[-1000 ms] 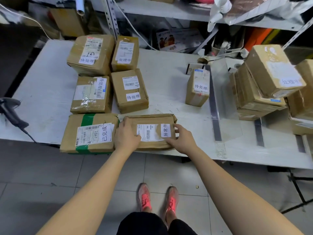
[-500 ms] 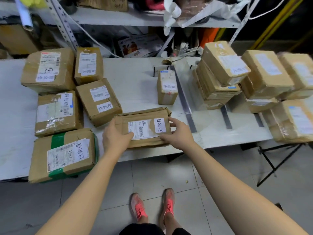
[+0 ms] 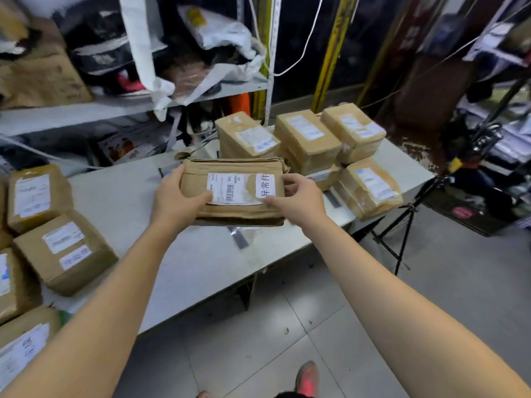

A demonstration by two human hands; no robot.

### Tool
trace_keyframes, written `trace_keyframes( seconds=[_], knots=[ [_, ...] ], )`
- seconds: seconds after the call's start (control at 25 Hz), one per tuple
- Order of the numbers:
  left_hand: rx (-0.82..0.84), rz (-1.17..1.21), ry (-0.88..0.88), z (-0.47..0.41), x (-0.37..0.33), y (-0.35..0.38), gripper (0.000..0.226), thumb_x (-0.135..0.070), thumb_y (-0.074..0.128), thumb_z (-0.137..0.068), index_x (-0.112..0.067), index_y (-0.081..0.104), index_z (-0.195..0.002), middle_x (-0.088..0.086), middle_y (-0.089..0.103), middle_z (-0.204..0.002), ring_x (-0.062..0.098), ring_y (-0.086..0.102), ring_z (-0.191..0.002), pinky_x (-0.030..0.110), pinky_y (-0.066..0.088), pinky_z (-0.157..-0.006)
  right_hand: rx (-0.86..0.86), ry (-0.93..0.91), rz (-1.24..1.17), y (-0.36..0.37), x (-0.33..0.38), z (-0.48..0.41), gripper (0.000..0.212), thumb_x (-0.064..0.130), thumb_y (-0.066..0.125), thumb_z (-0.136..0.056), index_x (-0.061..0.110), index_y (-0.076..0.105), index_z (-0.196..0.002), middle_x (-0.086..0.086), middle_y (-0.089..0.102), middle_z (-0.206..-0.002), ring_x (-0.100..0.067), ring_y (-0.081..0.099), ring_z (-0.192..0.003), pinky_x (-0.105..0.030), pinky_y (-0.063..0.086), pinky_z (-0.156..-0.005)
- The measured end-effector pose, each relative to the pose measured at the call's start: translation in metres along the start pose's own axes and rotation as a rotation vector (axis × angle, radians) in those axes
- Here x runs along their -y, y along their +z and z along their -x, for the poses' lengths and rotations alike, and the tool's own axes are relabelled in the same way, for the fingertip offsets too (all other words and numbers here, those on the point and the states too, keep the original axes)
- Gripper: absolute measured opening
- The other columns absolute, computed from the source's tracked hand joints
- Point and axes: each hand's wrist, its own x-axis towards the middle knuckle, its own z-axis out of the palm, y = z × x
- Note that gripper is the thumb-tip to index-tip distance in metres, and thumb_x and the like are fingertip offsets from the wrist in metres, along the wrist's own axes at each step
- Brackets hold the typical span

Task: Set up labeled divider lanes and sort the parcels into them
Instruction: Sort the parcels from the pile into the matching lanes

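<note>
The left hand (image 3: 175, 196) and right hand (image 3: 300, 198) grip the flat brown cardboard parcel (image 3: 230, 168) at both ends, fingers (image 3: 290, 179) curled around it. It is in the air just before the pile of brown taped boxes (image 3: 304, 133), white label (image 3: 230, 188) upward, probably for reading its lane.

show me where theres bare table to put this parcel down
Bare table lies between the left parcels and the held parcel, running to the near edge around the divider strip. The right end is crowded with the stacked parcels.
</note>
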Motion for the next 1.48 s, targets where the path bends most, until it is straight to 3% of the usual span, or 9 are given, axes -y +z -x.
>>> trace_keyframes(
  seconds=[0.12,0.32,0.4,0.64,0.8,1.0,1.12,1.28,1.48],
  knots=[
    [0.055,-0.004,0.055,-0.014,-0.051,0.049,0.092,-0.040,0.084,-0.072,-0.029,0.041,-0.153,-0.002,0.055,-0.145,0.019,0.054,-0.128,0.044,0.046,-0.109,-0.061,0.015,-0.065,-0.062,-0.025,-0.023,0.066,0.035,0.090,-0.069,0.026,0.064,-0.129,0.019,0.060,-0.095,0.000,0.060,-0.086,-0.033,0.058,-0.079],
    [0.113,-0.070,0.130,-0.037,-0.148,0.148,0.092,-0.046,0.083,-0.071,-0.029,0.042,-0.151,-0.002,0.056,-0.144,0.021,0.053,-0.130,0.044,0.043,-0.112,-0.125,0.042,-0.139,-0.170,-0.081,-0.067,0.068,0.037,0.090,-0.071,0.027,0.059,-0.131,0.010,0.062,-0.109,-0.007,0.061,-0.092,-0.029,0.054,-0.069],
    [0.173,-0.116,0.173,-0.046,-0.184,0.196,0.088,-0.044,0.081,-0.075,-0.026,0.042,-0.152,0.000,0.053,-0.146,0.023,0.051,-0.132,0.043,0.041,-0.113,-0.170,0.061,-0.140,-0.210,-0.106,-0.083,0.068,0.040,0.089,-0.071,0.028,0.058,-0.131,0.009,0.064,-0.109,-0.012,0.062,-0.099,-0.029,0.050,-0.074],
    [0.433,-0.224,0.186,-0.065,-0.245,0.330,0.094,-0.041,0.079,-0.076,-0.026,0.032,-0.156,0.010,0.037,-0.155,0.028,0.042,-0.136,0.040,0.039,-0.106,-0.333,0.277,-0.232,-0.282,-0.198,-0.114,0.059,0.040,0.092,-0.065,0.031,0.058,-0.112,0.004,0.070,-0.099,-0.016,0.069,-0.091,-0.047,0.062,-0.080],
    [0.599,-0.260,0.177,-0.085,-0.249,0.397,0.105,-0.053,0.075,-0.060,-0.030,0.032,-0.153,0.010,0.038,-0.152,0.031,0.043,-0.136,0.049,0.041,-0.112,-0.432,0.389,-0.263,-0.295,-0.245,-0.124,0.051,0.032,0.092,-0.066,0.031,0.057,-0.103,0.005,0.073,-0.090,-0.014,0.070,-0.087,-0.048,0.062,-0.077],
    [0.619,-0.258,0.256,-0.110,-0.236,0.449,0.079,-0.030,0.076,-0.085,-0.011,0.038,-0.152,0.009,0.046,-0.149,0.027,0.044,-0.137,0.042,0.039,-0.114,-0.469,0.488,-0.269,-0.278,-0.273,-0.152,0.048,0.028,0.093,-0.063,0.035,0.053,-0.089,0.007,0.074,-0.075,-0.019,0.073,-0.088,-0.051,0.062,-0.077],
    [0.608,-0.271,0.304,-0.131,-0.227,0.468,0.078,-0.028,0.074,-0.088,-0.010,0.036,-0.154,0.008,0.045,-0.151,0.026,0.043,-0.139,0.041,0.036,-0.116,-0.460,0.542,-0.282,-0.266,-0.278,-0.171,0.048,0.025,0.093,-0.067,0.031,0.054,-0.094,0.000,0.076,-0.086,-0.021,0.075,-0.083,-0.048,0.064,-0.068],
    [0.596,-0.350,0.389,-0.144,-0.219,0.482,0.077,-0.027,0.073,-0.088,-0.010,0.036,-0.155,0.009,0.045,-0.151,0.026,0.042,-0.139,0.040,0.035,-0.117,-0.447,0.558,-0.219,-0.252,-0.289,-0.184,0.050,0.037,0.093,-0.059,0.037,0.053,-0.089,0.007,0.077,-0.082,-0.014,0.076,-0.080,-0.045,0.062,-0.080],
    [0.544,-0.460,0.353,-0.147,-0.221,0.484,0.071,-0.034,0.079,-0.077,-0.023,0.053,-0.142,0.002,0.056,-0.133,0.025,0.054,-0.124,0.048,0.050,-0.099,-0.378,0.544,-0.091,-0.247,-0.294,-0.186,0.051,0.038,0.092,-0.065,0.029,0.057,-0.101,0.007,0.073,-0.075,-0.013,0.072,-0.079,-0.036,0.058,-0.076]
  ],
)
